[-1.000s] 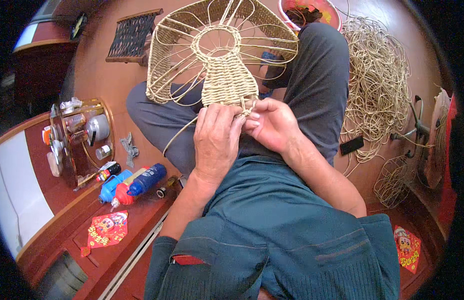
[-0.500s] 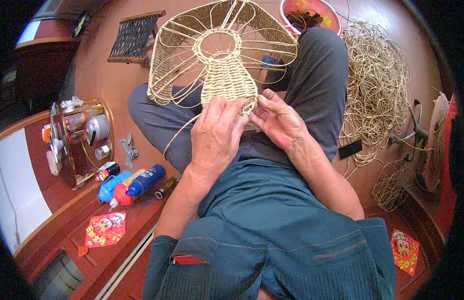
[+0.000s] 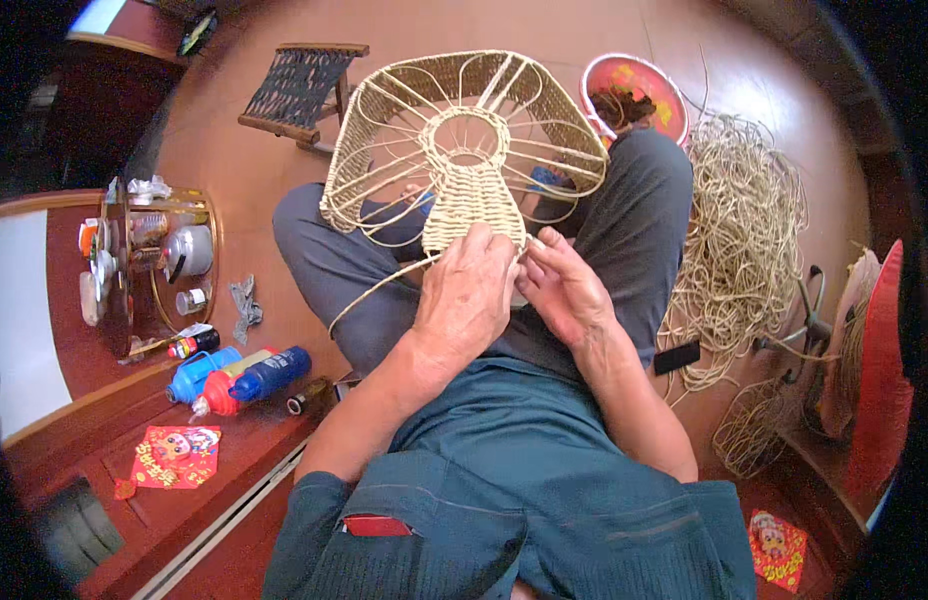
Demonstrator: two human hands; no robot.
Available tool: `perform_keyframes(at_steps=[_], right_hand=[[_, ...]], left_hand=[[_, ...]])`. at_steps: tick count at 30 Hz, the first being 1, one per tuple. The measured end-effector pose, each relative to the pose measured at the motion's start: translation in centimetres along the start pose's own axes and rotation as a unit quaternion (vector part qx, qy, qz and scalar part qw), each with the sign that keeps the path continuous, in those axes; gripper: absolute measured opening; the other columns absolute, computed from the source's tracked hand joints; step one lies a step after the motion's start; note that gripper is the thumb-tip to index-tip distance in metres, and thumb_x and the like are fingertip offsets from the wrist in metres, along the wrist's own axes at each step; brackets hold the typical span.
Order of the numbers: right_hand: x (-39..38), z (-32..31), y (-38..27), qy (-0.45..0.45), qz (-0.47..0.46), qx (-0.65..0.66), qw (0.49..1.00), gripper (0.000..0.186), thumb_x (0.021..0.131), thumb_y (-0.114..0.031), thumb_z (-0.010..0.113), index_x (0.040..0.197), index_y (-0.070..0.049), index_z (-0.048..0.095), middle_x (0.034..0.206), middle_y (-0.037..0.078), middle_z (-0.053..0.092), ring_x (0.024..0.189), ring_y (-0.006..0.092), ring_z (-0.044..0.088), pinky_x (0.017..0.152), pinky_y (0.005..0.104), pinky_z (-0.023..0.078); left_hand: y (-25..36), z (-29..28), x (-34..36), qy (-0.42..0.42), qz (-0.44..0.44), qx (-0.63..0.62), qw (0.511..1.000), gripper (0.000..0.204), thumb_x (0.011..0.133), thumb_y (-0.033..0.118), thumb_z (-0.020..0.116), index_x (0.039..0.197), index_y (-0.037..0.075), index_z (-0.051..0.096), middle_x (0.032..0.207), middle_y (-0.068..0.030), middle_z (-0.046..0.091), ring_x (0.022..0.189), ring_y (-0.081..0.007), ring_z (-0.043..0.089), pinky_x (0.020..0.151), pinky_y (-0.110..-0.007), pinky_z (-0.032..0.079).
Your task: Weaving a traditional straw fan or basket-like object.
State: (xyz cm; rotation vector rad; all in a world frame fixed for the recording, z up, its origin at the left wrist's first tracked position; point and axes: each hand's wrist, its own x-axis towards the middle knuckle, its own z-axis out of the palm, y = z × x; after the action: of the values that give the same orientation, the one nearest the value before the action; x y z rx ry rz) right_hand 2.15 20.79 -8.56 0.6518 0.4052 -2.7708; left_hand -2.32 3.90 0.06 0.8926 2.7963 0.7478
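A pale woven cord piece [image 3: 474, 205] rests between my bent knees. Its flared rim curves away from me, with wire loops fanning out from a round ring, and a dense woven panel narrows and widens toward my lap. My left hand [image 3: 469, 295] is closed over the near end of that panel, its fingers curled down. Close against it, my right hand [image 3: 564, 290] pinches the panel's right corner between thumb and fingers. A loose strand of cord [image 3: 379, 288] runs out left from under my left hand across my leg. My fingers hide the worked edge.
On the right lies a big tangled heap of cord [image 3: 739, 230], with a black phone [image 3: 677, 358] beside it. A red basin [image 3: 644, 100] stands at far right, a low stool [image 3: 299, 90] at far left. Several bottles, including a dark blue one [image 3: 272, 373], are at left.
The whole view has shifted, so the woven piece sits lower and slightly right. My left hand now covers the corner loops that showed between my hands before.
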Motion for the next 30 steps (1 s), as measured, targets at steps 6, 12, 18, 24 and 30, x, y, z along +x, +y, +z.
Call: perform_keyframes(at_steps=[6,12,18,24,30], right_hand=[[-1.7,1.6,-0.3,0.087,-0.107,-0.231,0.963,0.019,0.1,-0.008,0.069,0.117,-0.012,0.061,0.109,0.0,0.066,0.101,0.0138,0.067,0.087,0.0337,0.057],[-2.7,2.2,0.2,0.046,-0.157,-0.362,0.918,0.014,0.104,-0.01,0.067,0.116,-0.004,0.062,0.098,0.0,0.067,0.084,0.0064,0.063,0.074,0.0237,0.053],[-2.6,3.3,-0.7,0.066,-0.118,-0.325,0.936,0.02,0.103,-0.01,0.071,0.119,-0.003,0.061,0.099,0.002,0.07,0.08,0.0073,0.063,0.07,0.0229,0.052],[-2.3,4.3,-2.7,0.074,-0.007,-0.352,0.933,0.026,0.1,-0.019,0.075,0.121,-0.007,0.066,0.098,-0.002,0.071,0.079,0.0054,0.061,0.068,0.0213,0.049],[-2.2,4.2,-2.9,0.026,0.016,-0.219,0.975,0.019,0.1,-0.026,0.073,0.113,-0.014,0.065,0.099,-0.003,0.071,0.086,0.0082,0.063,0.078,0.0267,0.047]], left_hand=[[-0.1,-0.4,-0.1,0.058,-0.072,-0.13,0.987,0.01,0.095,0.014,0.069,0.095,0.003,0.067,0.091,-0.0156,0.063,0.085,-0.0384,0.067,0.074,-0.047,0.053],[0.3,0.3,-1.0,0.101,-0.026,-0.147,0.984,0.008,0.094,0.013,0.071,0.097,0.005,0.072,0.091,-0.0129,0.066,0.083,-0.0345,0.068,0.074,-0.044,0.054],[0.6,0.3,-1.1,0.124,-0.009,-0.112,0.986,0.009,0.089,0.013,0.077,0.098,0.009,0.076,0.088,-0.0086,0.066,0.083,-0.0307,0.068,0.072,-0.043,0.055],[0.2,0.0,-1.1,0.123,0.039,-0.102,0.986,0.01,0.087,0.014,0.08,0.096,0.011,0.077,0.086,-0.0061,0.063,0.081,-0.0283,0.066,0.07,-0.042,0.054],[0.2,-0.5,-1.3,0.115,0.04,-0.121,0.985,0.016,0.086,0.009,0.079,0.101,0.011,0.078,0.092,-0.0061,0.068,0.086,-0.0282,0.068,0.075,-0.04,0.055]])
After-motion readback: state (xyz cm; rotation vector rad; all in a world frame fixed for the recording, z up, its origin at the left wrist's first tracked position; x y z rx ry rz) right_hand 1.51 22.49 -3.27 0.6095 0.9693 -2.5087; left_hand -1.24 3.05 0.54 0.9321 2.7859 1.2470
